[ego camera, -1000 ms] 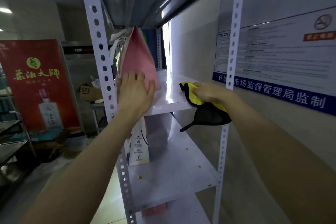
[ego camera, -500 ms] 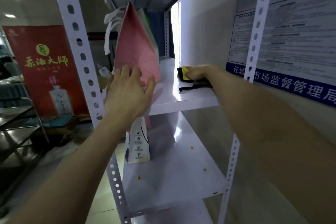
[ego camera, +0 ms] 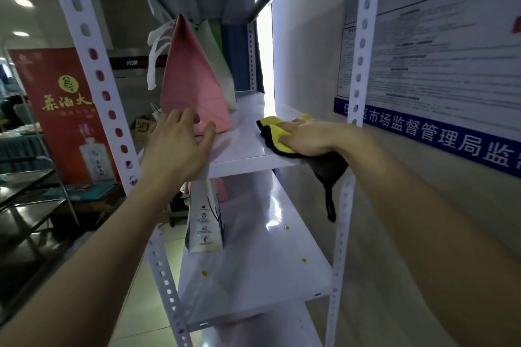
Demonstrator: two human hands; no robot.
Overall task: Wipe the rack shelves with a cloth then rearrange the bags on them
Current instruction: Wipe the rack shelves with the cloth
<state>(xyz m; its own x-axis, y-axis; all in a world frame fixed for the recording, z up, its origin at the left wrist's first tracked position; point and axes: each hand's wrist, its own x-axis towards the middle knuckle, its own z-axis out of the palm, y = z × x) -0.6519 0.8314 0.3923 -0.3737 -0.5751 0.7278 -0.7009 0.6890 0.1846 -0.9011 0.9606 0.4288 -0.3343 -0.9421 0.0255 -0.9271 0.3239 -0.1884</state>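
A pink paper bag (ego camera: 194,87) stands on the upper white shelf (ego camera: 248,155) of the rack, with a pale bag (ego camera: 222,65) behind it. My left hand (ego camera: 177,146) rests flat against the pink bag's lower front, fingers straight. My right hand (ego camera: 313,139) presses a yellow and black cloth (ego camera: 275,132) onto the shelf's right side, fingers laid over it. The cloth's black part hangs over the shelf's front edge. On the shelf below stands a white printed bag (ego camera: 204,220).
Perforated white uprights (ego camera: 93,65) (ego camera: 358,87) frame the rack at left and right. A wall with printed notices (ego camera: 439,65) lies close on the right. A red banner (ego camera: 64,110) and dark metal tables (ego camera: 25,200) stand at left. Small yellow specks dot the lower shelf (ego camera: 253,270).
My right hand first slid the cloth deeper along the upper shelf, then drew it back toward the front edge. My left hand stayed against the pink bag.
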